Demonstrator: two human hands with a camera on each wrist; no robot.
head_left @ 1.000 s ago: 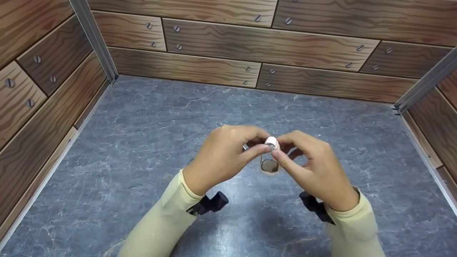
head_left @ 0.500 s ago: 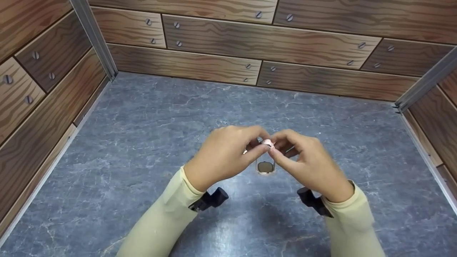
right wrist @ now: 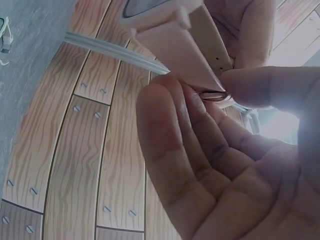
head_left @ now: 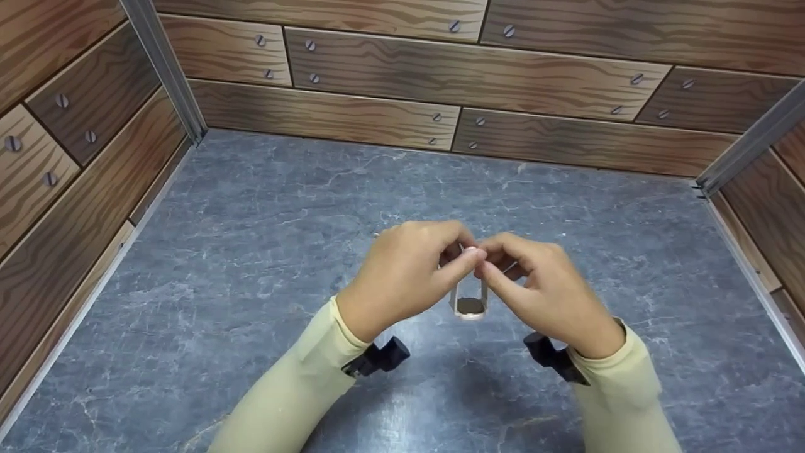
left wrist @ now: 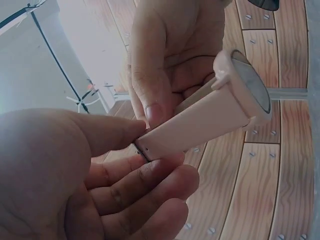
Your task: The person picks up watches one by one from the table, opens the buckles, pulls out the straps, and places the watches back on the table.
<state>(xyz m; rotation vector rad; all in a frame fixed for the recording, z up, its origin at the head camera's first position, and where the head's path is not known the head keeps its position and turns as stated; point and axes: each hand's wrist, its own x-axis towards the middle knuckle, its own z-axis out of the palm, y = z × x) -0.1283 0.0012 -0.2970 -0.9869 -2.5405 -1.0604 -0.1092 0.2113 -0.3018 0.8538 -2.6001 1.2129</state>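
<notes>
A wristwatch with a pale pink strap and case hangs below both hands, its round case (head_left: 470, 307) lowest in the head view. My left hand (head_left: 409, 274) pinches the strap end between thumb and fingers. From the other side my right hand (head_left: 553, 292) also pinches the strap's end, so the fingertips of both hands meet. In the left wrist view the strap (left wrist: 197, 122) runs from the case down to the left fingertips. A metal buckle (right wrist: 215, 95) shows by the right thumb in the right wrist view. Fingers partly hide the joined ends.
Below the hands lies a grey-blue marbled tabletop (head_left: 302, 207). Wood-patterned panels (head_left: 377, 69) wall it at the back and both sides, with metal corner posts (head_left: 166, 69). Black wrist cameras (head_left: 380, 355) sit on both cuffs.
The watch case has swung to hang more upright and lower beneath the hands. The pink strap loop that stood above the fingertips is now mostly covered by the left thumb, which moved slightly right.
</notes>
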